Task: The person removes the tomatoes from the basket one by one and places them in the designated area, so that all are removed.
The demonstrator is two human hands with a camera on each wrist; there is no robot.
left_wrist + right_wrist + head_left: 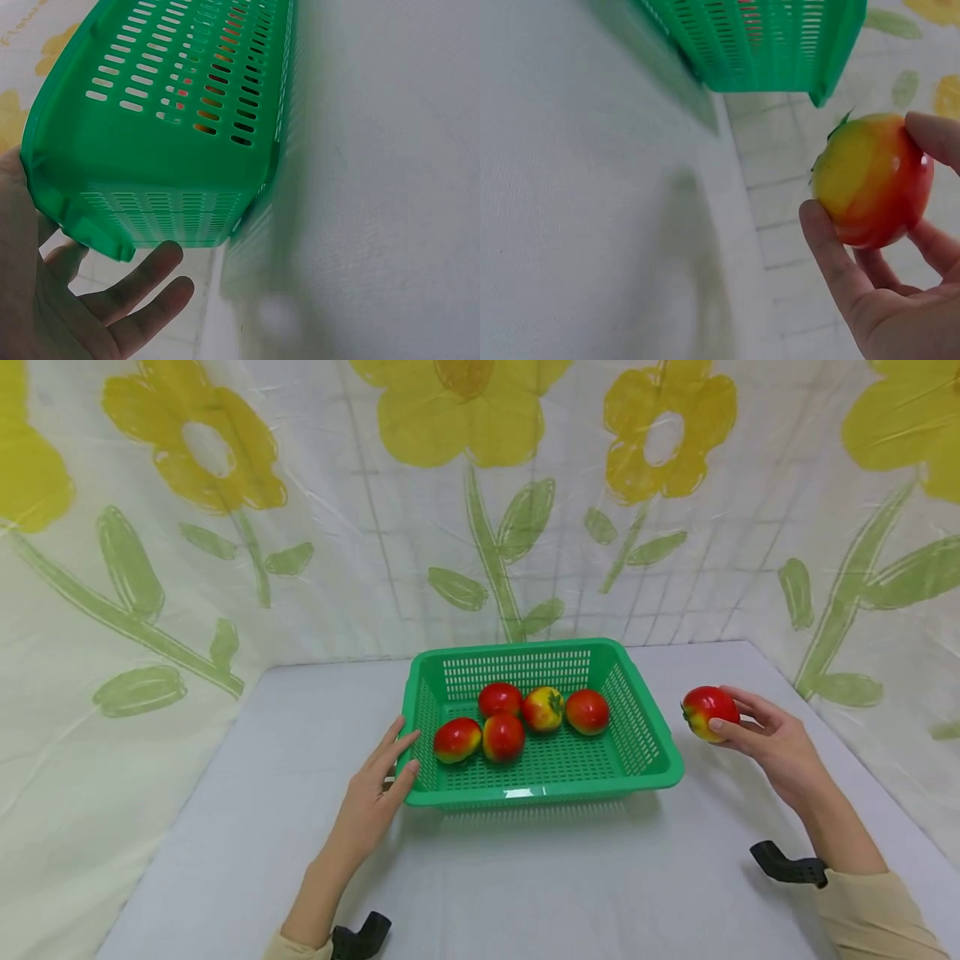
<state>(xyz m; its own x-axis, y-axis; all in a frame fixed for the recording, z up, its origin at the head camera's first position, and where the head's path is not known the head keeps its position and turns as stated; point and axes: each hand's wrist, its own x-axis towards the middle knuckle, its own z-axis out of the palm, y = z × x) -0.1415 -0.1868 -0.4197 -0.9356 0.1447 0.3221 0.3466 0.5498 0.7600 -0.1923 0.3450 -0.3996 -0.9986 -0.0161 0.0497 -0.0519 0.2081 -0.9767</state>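
Observation:
My right hand (776, 747) holds a red-and-yellow fruit (708, 713) above the table, to the right of a green plastic basket (528, 792). Thumb and fingertips pinch the fruit from opposite sides, and its green leafy top (838, 131) points toward the basket in the right wrist view. At the basket's left side, my left hand (367, 814) rests on the rim with thumb and fingers spread, two of the fingers (161, 307) reaching free of the wall. Several similar fruits, among them a yellower one (543, 709), lie in the basket's left and middle part.
The basket stands on a table with a white cover (525, 885). A pale curtain (330, 568) with painted yellow flowers hangs behind the table and along its sides. A black wrist mount (787, 865) sits on my right forearm, another (362, 937) on my left.

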